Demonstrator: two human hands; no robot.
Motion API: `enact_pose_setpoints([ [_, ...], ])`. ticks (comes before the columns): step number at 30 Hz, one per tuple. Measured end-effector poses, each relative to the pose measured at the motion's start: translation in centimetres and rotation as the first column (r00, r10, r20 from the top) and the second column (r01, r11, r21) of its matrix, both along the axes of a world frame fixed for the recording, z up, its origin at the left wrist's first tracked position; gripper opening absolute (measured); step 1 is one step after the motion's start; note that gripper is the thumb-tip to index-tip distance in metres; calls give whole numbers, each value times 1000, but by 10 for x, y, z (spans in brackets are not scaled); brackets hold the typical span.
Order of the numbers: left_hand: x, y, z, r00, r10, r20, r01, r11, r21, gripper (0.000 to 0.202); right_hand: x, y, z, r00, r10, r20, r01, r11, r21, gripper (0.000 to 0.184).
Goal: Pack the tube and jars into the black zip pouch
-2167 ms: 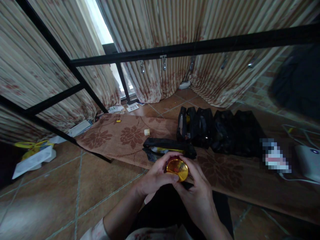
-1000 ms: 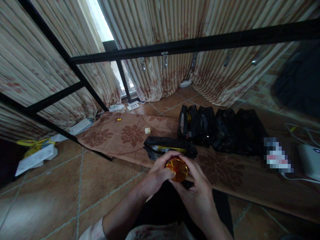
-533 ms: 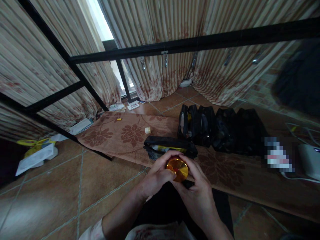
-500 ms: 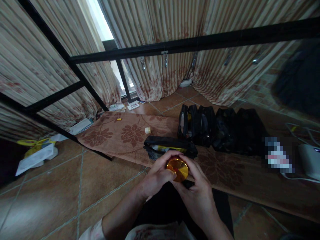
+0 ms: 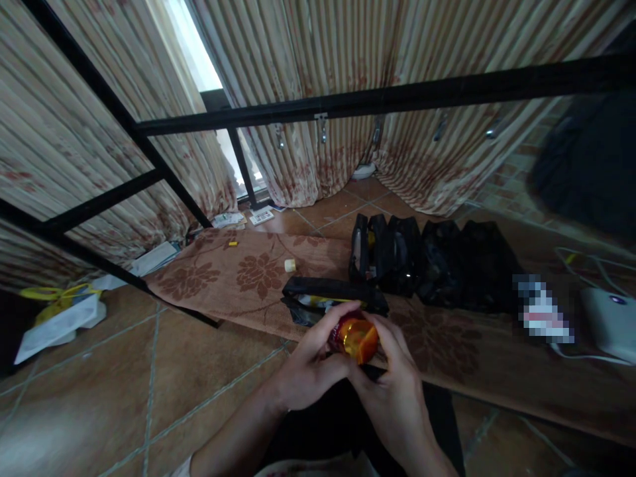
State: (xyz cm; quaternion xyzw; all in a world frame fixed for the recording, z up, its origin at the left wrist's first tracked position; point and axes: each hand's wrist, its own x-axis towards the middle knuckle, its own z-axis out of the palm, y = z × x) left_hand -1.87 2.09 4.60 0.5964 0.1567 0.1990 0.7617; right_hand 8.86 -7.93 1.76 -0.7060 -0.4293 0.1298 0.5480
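Note:
Both hands hold a small round jar with a shiny gold lid (image 5: pixel 356 338) low in the middle of the view. My left hand (image 5: pixel 311 363) wraps its fingers round the jar from the left, and my right hand (image 5: pixel 392 381) closes on it from the right and below. The jar is tilted, so its reddish side shows under the lid. Just beyond it an open black pouch (image 5: pixel 334 295) with yellow inside lies on a brown flowered mat (image 5: pixel 258 275).
A row of black pouches (image 5: pixel 427 264) stands on the mat to the right, with a white device (image 5: pixel 609 323) and cables further right. A small pale cap (image 5: pixel 289 265) lies on the mat. Black metal bars (image 5: pixel 387 99) cross in front of striped curtains. White papers (image 5: pixel 59 321) lie on the tiled floor at left.
The jar has tipped away, so the lid faces up and forward and its reddish side now shows. My left fingers have shifted over it. The view has moved slightly.

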Motion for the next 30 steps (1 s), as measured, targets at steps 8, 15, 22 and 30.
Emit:
enact_pose_setpoints([
  [8,-2,-2,5,998,42,-55,-44,998,-47,49,3,0,-2,930,80,-359,-43,993,111,56],
  [15,3,-2,5,996,94,8,-93,991,-92,47,10,0,-1,734,262,-626,-139,961,240,61],
  [22,11,1,-10,992,111,58,-62,840,-540,46,4,-3,4,971,15,-237,-11,1000,19,56],
  [30,14,1,-17,991,120,57,-38,666,-745,45,4,-3,5,999,-8,36,8,1000,-3,56],
])
